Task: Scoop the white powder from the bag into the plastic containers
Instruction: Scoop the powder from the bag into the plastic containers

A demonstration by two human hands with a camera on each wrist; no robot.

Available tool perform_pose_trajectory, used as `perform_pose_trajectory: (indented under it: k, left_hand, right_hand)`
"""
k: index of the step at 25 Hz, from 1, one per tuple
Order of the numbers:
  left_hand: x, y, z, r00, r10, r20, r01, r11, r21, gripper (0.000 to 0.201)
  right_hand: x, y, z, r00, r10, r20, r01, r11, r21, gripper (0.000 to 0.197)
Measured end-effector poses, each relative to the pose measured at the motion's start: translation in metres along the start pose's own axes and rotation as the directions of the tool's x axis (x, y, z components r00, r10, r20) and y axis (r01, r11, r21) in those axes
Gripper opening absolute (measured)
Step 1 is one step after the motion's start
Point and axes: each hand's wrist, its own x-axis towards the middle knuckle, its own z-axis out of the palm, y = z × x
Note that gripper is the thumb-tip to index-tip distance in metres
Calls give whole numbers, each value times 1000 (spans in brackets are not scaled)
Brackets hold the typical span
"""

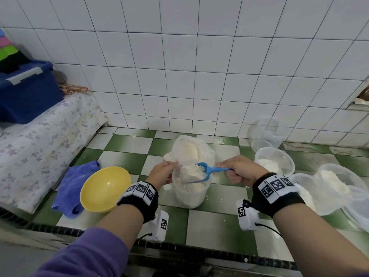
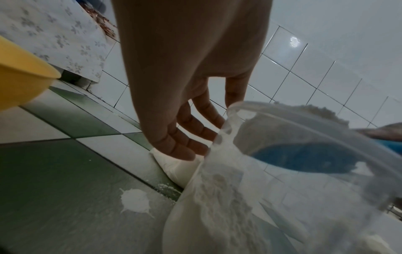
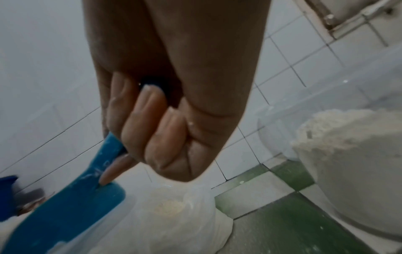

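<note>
Head view: right hand is gripping the blue scoop by its handle, left hand is bracing the light container with relaxed fingers; loose powder is likely spilling easily.

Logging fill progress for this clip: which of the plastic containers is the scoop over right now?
The container in the middle, between both hands and just in front of the bag. The blue scoop sits over its mouth; the other tubs stand off to the right.

No legible text, seemingly.
</note>
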Motion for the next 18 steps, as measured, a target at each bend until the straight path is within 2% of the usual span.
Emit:
perform_pose_trajectory:
  k: [2, 4, 8, 10, 13, 15, 18]
  left_hand:
    - [0, -2, 0, 1000, 20, -5, -20, 1000, -2, 26]
    - [-1, -2, 1, 999, 33, -9, -33, 999, -13, 26]
    - [-3, -1, 1, 999, 34, -7, -34, 999, -14, 35]
    - [-2, -1, 1, 1000, 28, -7, -28, 1000, -9, 36]
    - [-2, -2, -1, 1000, 14, -5, -14, 1000, -4, 36]
    - [-1, -3, -3, 1000, -1, 0, 1, 1000, -3, 37]
    - [3, -2, -4, 1000, -28, 4, 28, 1000, -5, 39]
  right_hand:
    - [0, -1, 6, 997, -62, -42, 57, 990, -125, 34]
    - [-1, -3, 13, 985, -155, -72, 124, 939, -321, 35]
    - [-4, -4, 20, 936, -349, -41, 234, 707, -667, 21]
    - [-4, -1, 17, 919, -393, -28, 259, 655, -710, 16]
    - [-3, 1, 8, 901, -426, 78, 336, 573, -748, 10]
    - [-1, 2, 0, 887, -438, 144, 382, 522, -763, 15]
    - [0, 2, -6, 890, -433, 144, 393, 567, -724, 17]
